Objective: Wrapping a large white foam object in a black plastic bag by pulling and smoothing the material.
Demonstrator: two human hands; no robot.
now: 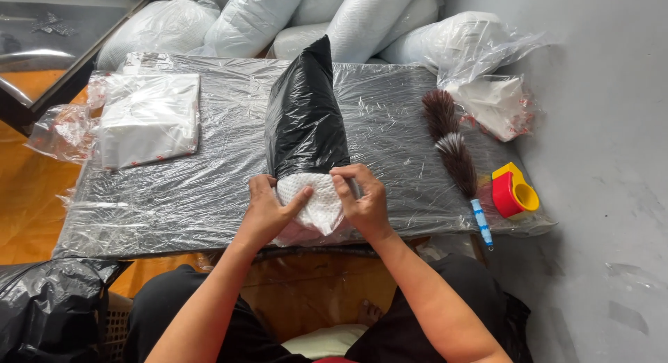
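Both hands, left hand and right hand, are closed around the white bubble-wrapped bundle poking out of a black bag, mid-frame on the worktop.

Plastic-wrapped low table, orange floor, grey wall, daylight.

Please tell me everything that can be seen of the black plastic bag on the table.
The black plastic bag is glossy, thin and wrinkled. It lies lengthwise on the middle of the film-covered table, its narrow closed end pointing away from the person. Its open end faces the person, where a white textured bundle sticks out. The left hand and right hand grip that bundle at the bag's mouth.
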